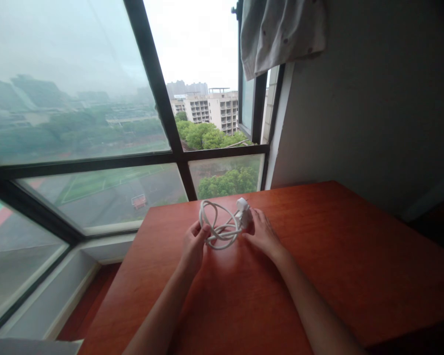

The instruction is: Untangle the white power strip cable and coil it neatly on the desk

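A white charger cable (217, 224) is looped into a loose coil just above the reddish wooden table (318, 256), near its far edge. My left hand (193, 244) pinches the left side of the coil, fingers closed on the strands. My right hand (262, 230) grips the white plug block (243, 211) at the coil's right end. Both forearms reach in from the bottom of the view.
A large window with dark frames (163, 103) stands right behind the table, and one pane is swung open at the right. A grey cloth (281, 34) hangs above it. A grey wall (373, 98) runs along the table's right side. Floor shows at the lower left.
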`<state>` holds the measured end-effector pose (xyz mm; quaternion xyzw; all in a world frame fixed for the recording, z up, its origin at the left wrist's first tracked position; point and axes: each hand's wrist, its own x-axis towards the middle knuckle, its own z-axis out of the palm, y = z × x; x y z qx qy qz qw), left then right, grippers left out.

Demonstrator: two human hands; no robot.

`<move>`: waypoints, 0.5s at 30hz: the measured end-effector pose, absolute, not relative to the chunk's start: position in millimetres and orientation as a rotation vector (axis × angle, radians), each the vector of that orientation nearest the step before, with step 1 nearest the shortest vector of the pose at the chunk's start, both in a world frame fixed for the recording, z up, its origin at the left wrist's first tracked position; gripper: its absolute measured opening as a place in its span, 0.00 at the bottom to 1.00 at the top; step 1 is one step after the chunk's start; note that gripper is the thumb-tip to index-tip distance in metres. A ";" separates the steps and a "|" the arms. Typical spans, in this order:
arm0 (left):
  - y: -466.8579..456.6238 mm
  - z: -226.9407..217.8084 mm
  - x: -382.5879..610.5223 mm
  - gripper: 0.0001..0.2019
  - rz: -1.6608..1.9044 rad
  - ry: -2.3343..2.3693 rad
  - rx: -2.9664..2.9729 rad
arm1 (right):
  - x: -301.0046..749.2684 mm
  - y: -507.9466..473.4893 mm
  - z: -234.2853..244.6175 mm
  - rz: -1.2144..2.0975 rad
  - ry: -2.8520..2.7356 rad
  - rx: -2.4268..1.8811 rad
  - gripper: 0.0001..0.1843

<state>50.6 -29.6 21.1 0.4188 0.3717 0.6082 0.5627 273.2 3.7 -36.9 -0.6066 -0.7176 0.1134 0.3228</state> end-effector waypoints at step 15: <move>-24.9 23.5 33.7 0.24 1.175 0.431 0.253 | 264.9 3.2 -39.6 0.504 -1.876 -1.282 0.45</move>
